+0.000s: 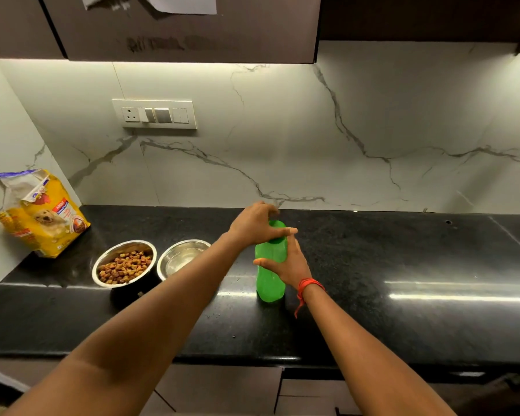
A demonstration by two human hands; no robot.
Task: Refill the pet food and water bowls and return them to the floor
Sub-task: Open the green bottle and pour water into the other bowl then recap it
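Note:
A green plastic bottle (pixel 269 280) stands upright on the black counter (pixel 403 265). My right hand (pixel 291 265) grips its body from the right side. My left hand (pixel 257 222) reaches over from the left and grips the green cap on top. Left of the bottle stand two steel bowls side by side. The left bowl (pixel 123 267) is full of brown kibble. The right bowl (pixel 182 259) looks to hold clear water or nothing, and my left forearm covers part of its rim.
A yellow dog food bag (pixel 39 214) stands open at the counter's far left corner against the marble wall. A switch panel (pixel 155 114) sits on the backsplash. Dark cabinets hang overhead. The counter stretches bare to the right of the bottle.

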